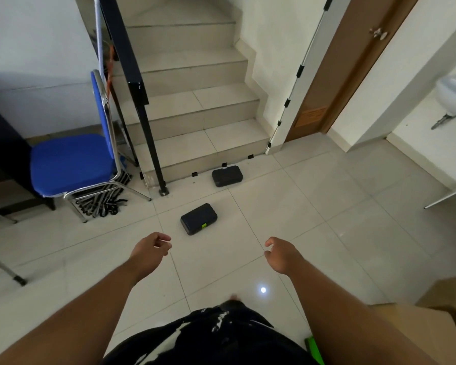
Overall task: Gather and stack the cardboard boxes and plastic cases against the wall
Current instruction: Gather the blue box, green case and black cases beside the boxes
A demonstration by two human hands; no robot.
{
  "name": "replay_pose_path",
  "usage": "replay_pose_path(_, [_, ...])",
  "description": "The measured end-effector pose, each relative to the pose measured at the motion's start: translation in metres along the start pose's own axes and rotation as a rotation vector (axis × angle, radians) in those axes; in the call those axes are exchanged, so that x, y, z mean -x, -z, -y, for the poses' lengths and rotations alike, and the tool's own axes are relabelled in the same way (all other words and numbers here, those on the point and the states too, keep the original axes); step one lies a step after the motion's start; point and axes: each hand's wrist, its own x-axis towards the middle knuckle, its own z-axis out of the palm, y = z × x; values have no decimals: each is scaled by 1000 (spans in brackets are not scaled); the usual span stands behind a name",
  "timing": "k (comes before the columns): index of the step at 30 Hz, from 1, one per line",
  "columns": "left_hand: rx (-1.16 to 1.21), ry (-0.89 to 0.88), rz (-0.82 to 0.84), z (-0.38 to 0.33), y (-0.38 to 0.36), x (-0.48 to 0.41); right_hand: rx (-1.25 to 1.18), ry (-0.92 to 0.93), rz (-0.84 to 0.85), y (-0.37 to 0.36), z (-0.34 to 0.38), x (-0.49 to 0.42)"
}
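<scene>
The left grip (153, 248) and right grip (279, 255) are being held loosely curled, empty, over the floor (327, 206). Just ahead, the black case (198, 218) is being left flat, long axis slanting rightward toward the stairs (195, 111).

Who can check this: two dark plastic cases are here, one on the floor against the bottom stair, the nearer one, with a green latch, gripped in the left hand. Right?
One slip. The nearer case lies on the floor too, untouched; the left hand hovers empty short of it, as the head view shows. The other case does sit against the bottom stair.
</scene>
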Motion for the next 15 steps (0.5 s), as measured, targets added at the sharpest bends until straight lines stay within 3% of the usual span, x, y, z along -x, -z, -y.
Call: replay_pose_path(15, [-70,64,-10,-94,51,-176,-3,12,94,59,70,-196])
